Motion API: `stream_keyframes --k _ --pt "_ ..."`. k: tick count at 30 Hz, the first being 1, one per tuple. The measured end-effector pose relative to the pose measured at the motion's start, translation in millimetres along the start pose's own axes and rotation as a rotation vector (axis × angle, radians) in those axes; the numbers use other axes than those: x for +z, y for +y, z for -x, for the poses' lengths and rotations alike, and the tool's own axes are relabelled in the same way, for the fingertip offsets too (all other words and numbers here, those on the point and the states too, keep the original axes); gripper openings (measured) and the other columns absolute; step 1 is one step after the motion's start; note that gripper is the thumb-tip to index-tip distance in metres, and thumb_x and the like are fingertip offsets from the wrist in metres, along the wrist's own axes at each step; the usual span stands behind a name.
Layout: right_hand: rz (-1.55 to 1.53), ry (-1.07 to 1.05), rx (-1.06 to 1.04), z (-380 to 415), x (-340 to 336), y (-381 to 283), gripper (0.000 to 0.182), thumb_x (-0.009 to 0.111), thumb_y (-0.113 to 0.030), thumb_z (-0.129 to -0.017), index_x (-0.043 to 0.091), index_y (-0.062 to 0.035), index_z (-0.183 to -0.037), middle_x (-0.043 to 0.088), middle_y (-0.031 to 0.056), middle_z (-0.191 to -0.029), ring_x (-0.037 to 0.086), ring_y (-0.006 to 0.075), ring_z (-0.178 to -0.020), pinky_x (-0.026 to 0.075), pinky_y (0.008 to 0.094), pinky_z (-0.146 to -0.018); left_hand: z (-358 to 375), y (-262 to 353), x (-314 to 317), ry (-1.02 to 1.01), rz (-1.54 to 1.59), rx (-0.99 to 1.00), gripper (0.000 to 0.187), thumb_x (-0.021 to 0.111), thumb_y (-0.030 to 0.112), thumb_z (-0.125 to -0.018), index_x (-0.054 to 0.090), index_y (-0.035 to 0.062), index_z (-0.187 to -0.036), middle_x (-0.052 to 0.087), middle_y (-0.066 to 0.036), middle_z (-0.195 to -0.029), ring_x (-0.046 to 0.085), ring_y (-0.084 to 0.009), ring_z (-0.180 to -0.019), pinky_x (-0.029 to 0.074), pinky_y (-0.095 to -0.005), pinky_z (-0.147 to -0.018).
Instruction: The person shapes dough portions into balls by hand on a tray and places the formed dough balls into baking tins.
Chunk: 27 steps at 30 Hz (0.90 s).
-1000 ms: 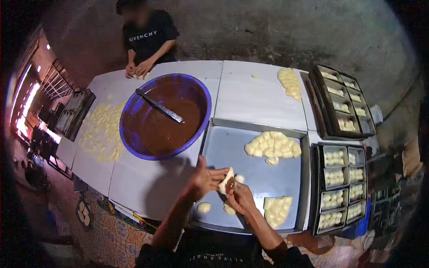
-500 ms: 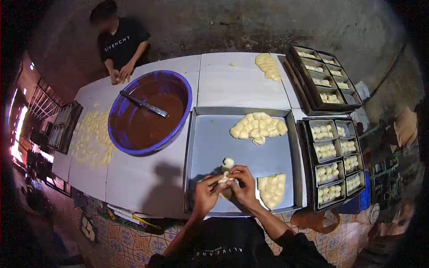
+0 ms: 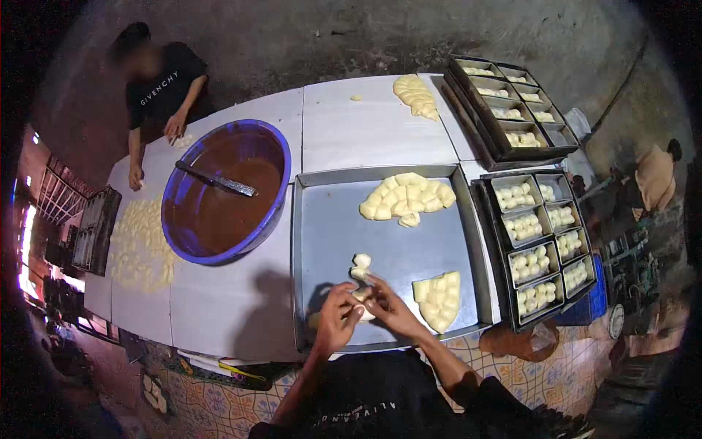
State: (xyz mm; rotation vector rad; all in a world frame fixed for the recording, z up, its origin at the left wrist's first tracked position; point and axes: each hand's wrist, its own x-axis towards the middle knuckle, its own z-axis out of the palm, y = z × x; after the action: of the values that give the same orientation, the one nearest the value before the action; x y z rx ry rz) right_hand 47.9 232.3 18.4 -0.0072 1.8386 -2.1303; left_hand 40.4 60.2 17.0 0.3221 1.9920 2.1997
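Over the front of a large metal tray (image 3: pixel 336 179), my left hand (image 3: pixel 338 316) and my right hand (image 3: pixel 391 311) meet with curled fingers around one piece of pale dough (image 3: pixel 363 314). Just beyond my fingertips lie small dough balls (image 3: pixel 361 260). A wedge of joined dough pieces (image 3: pixel 439 300) rests on the tray to the right of my right hand. Farther back in the same tray sits a wider slab of joined dough pieces (image 3: pixel 406 197).
At left stands a blue basin (image 3: pixel 285 157) of brown filling with a spatula (image 3: pixel 216 179) across it. Many dough pieces (image 3: pixel 142 241) lie beyond it. Partitioned moulds (image 3: pixel 512 110) with dough line the right. Another person (image 3: pixel 164 88) works at the back left.
The view has shifted, so the table sits slightly further left. My fingers have changed their hold on the dough. The other person's hands have moved apart, one reaching toward the dough pieces.
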Motion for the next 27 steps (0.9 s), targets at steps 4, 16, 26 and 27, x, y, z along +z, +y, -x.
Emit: stream_keyframes --k 4,16,26,27 --pt "-0.104 -0.362 0.127 -3.3 -20.5 1.7 0.058 0.057 0.002 -0.088 0.038 -0.0038 -0.142 0.057 0.0106 -0.124 0.057 0.0142 -0.100 0.048 0.0289 -0.085 -3.7 9.6 4.7 -0.235 0.274 -0.005 0.055 0.065 -0.001 -0.079 0.039 0.0006 -0.127 0.032 -0.014 -0.132 0.054 -0.0303 -0.114 0.047 -0.0420 -0.095" --pt "0.801 0.533 -0.283 -82.9 -114.2 2.7 0.046 0.063 -0.007 -0.080 0.053 0.0006 -0.125 0.059 0.0240 -0.114 0.062 0.0318 -0.097 0.049 0.0380 -0.084 -10.5 -19.6 -44.1 0.341 0.045 0.020 0.022 0.065 0.014 -0.085 0.062 -0.0017 -0.100 0.061 -0.012 -0.105 0.060 -0.0238 -0.100 0.049 -0.0383 -0.089" --pt "0.822 0.526 -0.335 -116.2 -101.5 -7.0 0.012 0.063 -0.006 -0.076 0.061 0.0036 -0.083 0.057 0.0234 -0.083 0.058 0.0393 -0.082 0.047 0.0424 -0.073 -18.6 -21.9 -9.9 0.178 0.104 -0.077 0.012 0.058 0.000 -0.088 0.059 -0.0055 -0.099 0.065 -0.012 -0.094 0.065 -0.0182 -0.087 0.052 -0.0317 -0.080" --pt "0.518 0.443 -0.120 -91.9 -83.4 -25.8 0.015 0.069 -0.011 -0.074 0.064 0.0009 -0.081 0.061 0.0183 -0.087 0.062 0.0305 -0.088 0.048 0.0376 -0.077 -20.5 -22.4 -14.3 0.195 0.103 -0.071 0.012 0.058 0.000 -0.088 0.059 -0.0055 -0.099 0.065 -0.012 -0.094 0.065 -0.0182 -0.087 0.052 -0.0317 -0.080"
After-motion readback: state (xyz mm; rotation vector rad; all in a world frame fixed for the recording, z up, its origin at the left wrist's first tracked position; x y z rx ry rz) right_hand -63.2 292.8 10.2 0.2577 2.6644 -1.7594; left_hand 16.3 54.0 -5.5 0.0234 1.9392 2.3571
